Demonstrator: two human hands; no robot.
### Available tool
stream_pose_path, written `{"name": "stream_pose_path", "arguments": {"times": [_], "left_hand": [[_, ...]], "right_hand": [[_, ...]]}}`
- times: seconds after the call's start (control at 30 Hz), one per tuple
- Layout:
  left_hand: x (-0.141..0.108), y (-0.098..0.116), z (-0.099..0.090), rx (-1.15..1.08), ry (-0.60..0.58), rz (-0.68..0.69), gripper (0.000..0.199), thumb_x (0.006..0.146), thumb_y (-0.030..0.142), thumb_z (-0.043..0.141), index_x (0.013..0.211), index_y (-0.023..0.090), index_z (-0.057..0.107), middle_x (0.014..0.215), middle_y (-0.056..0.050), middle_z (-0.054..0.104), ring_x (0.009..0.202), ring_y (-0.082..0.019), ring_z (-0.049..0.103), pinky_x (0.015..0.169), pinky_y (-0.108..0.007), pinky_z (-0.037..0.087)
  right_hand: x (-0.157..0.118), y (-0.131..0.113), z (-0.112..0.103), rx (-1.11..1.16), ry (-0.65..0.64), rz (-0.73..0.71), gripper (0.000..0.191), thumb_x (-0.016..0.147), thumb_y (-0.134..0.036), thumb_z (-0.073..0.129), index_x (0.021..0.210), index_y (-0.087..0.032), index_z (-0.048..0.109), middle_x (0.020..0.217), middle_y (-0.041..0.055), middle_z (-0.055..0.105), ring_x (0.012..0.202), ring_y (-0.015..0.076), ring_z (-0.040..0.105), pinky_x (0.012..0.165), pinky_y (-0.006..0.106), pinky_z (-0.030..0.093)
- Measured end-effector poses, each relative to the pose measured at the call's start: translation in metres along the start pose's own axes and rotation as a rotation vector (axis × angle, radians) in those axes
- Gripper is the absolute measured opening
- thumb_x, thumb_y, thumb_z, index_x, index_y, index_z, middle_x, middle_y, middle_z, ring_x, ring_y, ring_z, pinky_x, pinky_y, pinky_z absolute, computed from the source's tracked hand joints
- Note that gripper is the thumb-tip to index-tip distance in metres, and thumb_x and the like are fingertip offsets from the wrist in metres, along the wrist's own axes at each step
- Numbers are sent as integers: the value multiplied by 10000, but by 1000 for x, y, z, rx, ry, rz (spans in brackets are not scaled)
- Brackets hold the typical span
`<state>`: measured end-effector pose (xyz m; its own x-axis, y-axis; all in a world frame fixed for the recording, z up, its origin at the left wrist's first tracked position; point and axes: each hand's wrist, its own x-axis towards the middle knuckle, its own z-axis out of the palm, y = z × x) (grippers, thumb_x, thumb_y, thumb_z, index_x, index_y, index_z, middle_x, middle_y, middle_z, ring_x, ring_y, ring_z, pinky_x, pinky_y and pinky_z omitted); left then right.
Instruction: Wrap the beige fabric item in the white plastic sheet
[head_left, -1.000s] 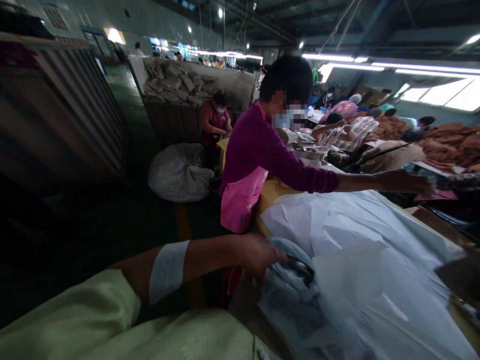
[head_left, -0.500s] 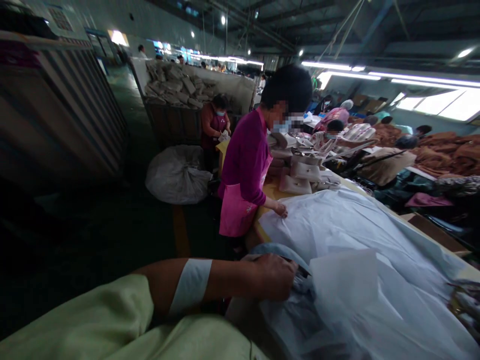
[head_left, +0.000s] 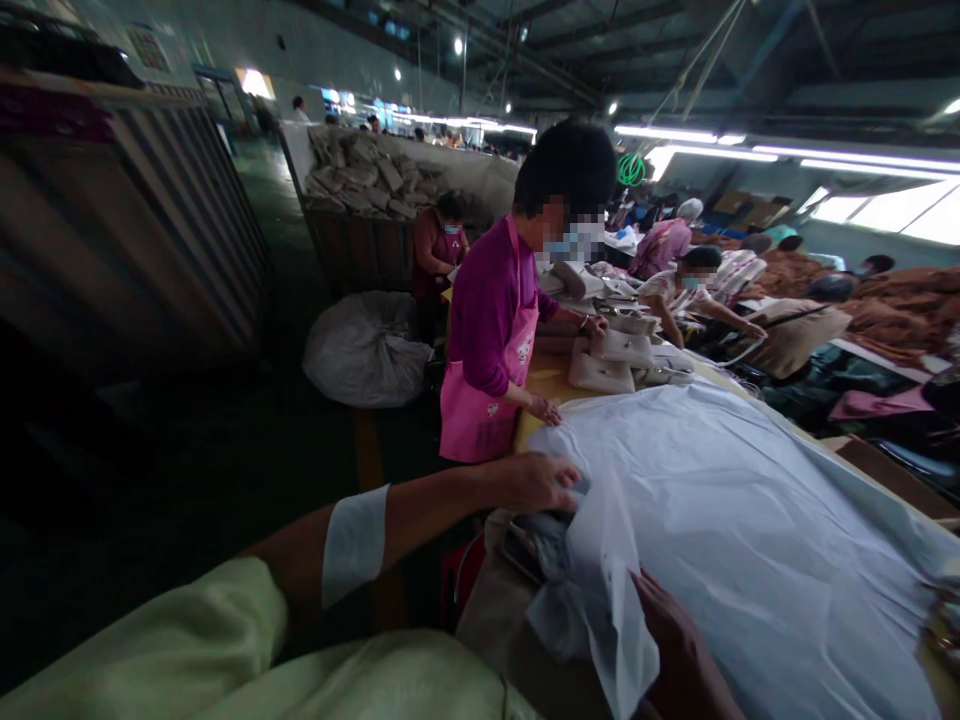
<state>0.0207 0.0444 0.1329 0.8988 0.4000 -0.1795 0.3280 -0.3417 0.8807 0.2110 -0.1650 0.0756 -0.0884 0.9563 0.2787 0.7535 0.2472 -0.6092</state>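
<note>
At the near table edge, a beige bag (head_left: 491, 605) stands, its top opening partly hidden. Crumpled greyish-white wrapping (head_left: 555, 560) bulges from it. My left hand (head_left: 534, 482), a white band on its forearm, is over the bag's far rim with fingers loosely bent and a little apart. A thin white sheet (head_left: 611, 570) hangs between my hands. Lower right, my right hand (head_left: 675, 635) has its fingertips at that sheet's edge and seems to pinch it; its thumb is hidden. Under and beyond it spreads a large white plastic cover (head_left: 735, 500) on the table.
Across the table corner a co-worker in a pink apron (head_left: 491, 400) stands with one hand by the cover. Beige handbags (head_left: 619, 350) are piled beyond. A stuffed white sack (head_left: 367, 350) lies on the floor. A tall striped bin (head_left: 150, 220) stands at the left.
My left hand has loosened from a fist and moved up, away from me. My right hand has come into view at the white sheet, which is drawn nearer. The co-worker's other hand now shows on the handbags.
</note>
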Motion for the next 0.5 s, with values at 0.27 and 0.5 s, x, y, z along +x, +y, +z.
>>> {"name": "stream_pose_path", "arguments": {"times": [0.27, 0.5], "left_hand": [[-22, 52, 12, 171, -194, 227, 844, 788, 623, 788, 1493, 218, 557, 1598, -134, 474, 1502, -359, 408, 1210, -489, 351], [-17, 0, 39, 623, -61, 113, 267, 933, 271, 642, 1148, 170, 765, 1091, -98, 774, 1073, -277, 705, 913, -345, 540]], "right_hand": [[17, -16, -9, 31, -154, 62, 340, 806, -277, 678, 1121, -265, 805, 1033, 116, 816, 931, 314, 784, 793, 376, 650], [8, 9, 2, 112, 184, 183, 465, 728, -266, 716, 1190, -260, 667, 1246, 100, 719, 1147, 289, 705, 931, 392, 613]]}}
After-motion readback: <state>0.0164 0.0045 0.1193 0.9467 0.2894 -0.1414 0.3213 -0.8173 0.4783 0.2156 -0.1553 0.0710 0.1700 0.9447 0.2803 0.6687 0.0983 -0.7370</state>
